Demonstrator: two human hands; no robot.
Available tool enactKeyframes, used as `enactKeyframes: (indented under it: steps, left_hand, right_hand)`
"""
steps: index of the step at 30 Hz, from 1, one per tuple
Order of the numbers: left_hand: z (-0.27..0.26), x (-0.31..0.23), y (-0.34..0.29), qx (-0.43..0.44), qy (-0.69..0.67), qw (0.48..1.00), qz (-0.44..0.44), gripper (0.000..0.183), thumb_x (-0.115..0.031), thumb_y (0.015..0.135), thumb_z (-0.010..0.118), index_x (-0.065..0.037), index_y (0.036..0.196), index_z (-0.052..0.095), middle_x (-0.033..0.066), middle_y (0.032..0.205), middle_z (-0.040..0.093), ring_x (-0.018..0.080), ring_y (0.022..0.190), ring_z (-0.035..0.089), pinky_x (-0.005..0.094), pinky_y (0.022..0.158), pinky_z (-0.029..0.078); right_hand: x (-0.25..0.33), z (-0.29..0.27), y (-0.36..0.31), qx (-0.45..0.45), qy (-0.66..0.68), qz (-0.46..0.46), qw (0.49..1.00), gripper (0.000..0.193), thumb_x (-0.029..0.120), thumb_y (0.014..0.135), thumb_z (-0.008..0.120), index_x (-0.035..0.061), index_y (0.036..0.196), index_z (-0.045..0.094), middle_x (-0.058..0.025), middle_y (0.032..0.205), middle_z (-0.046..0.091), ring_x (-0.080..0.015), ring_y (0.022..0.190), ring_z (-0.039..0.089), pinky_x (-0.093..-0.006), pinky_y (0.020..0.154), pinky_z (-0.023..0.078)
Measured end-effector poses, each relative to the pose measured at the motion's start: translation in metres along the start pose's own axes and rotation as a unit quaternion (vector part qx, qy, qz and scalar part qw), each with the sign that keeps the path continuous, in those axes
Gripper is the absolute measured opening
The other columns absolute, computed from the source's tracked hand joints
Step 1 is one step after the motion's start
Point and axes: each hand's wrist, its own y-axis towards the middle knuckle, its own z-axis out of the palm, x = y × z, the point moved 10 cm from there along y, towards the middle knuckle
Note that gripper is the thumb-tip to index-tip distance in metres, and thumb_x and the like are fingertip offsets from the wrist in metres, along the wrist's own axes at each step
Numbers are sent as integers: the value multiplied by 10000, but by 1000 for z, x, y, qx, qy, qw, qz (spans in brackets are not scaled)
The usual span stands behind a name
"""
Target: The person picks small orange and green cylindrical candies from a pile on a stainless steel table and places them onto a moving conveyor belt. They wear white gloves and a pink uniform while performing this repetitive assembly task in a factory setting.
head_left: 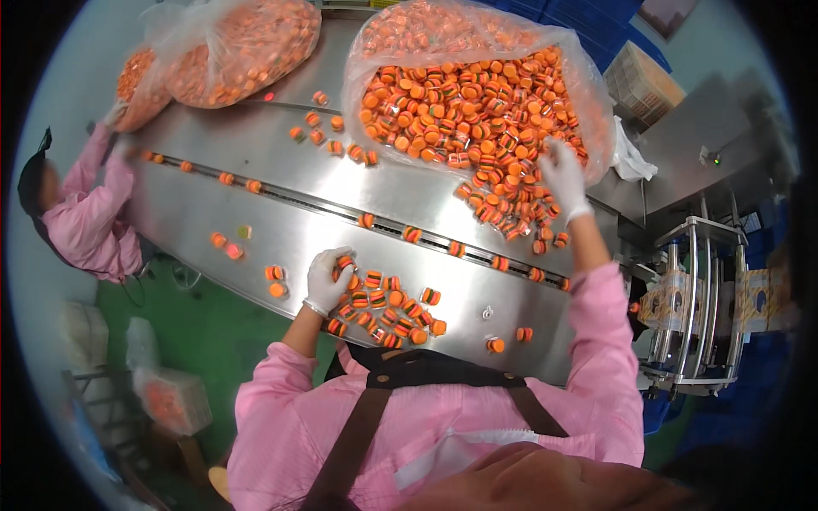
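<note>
My left hand (327,284), in a white glove, curls its fingers and thumb around a burger-shaped candy (344,261) at the near side of the steel table. Against it lies a loose heap of wrapped burger-shaped candies (395,298), orange with red and dark green layers. Farther right, my gloved right hand (564,177) rests at the edge of a big candy pile (498,128), its fingers apart as far as they show. That pile spills from a large clear plastic bag (588,94). Between my hands, spaced candies (411,234) sit along a narrow conveyor channel (328,207).
A co-worker in pink (89,217) stands at the table's left end. Another filled bag (243,60) lies at the far left. A packing machine with printed film (694,302) stands at the right, near a crate (641,83). Stray candies (496,345) dot the table (460,358).
</note>
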Motion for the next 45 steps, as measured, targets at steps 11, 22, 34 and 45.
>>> enactKeyframes:
  steps: [11,22,34,45]
  left_hand:
    - [2,4,3,36,27,999,-18,289,-171,818,621,-70,1089,628,123,941,643,324,903,593,407,848,449]
    - [17,-4,53,123,156,975,-97,437,-128,812,637,-28,1222,522,184,984,639,375,960,588,445,868,461]
    - [88,-12,107,195,51,973,-112,241,-130,791,676,-48,1011,625,142,862,622,299,833,610,369,768,495]
    - [125,-62,103,181,41,983,-7,236,-138,800,668,-21,1004,642,158,919,602,289,785,606,375,742,506]
  right_hand:
    - [-138,59,140,155,-203,133,958,553,329,843,622,86,1319,479,-230,1114,644,-397,1048,614,-459,908,480]
    - [-90,52,138,96,-306,215,923,657,331,797,665,3,1303,404,-253,1165,627,-365,1084,624,-442,923,486]
    - [-125,14,122,-23,40,188,981,434,264,863,589,4,1208,540,-149,1087,649,-281,899,651,-357,808,521]
    - [-9,36,-81,179,651,220,704,339,110,915,555,0,1235,562,-61,1087,598,-144,950,577,-286,844,492]
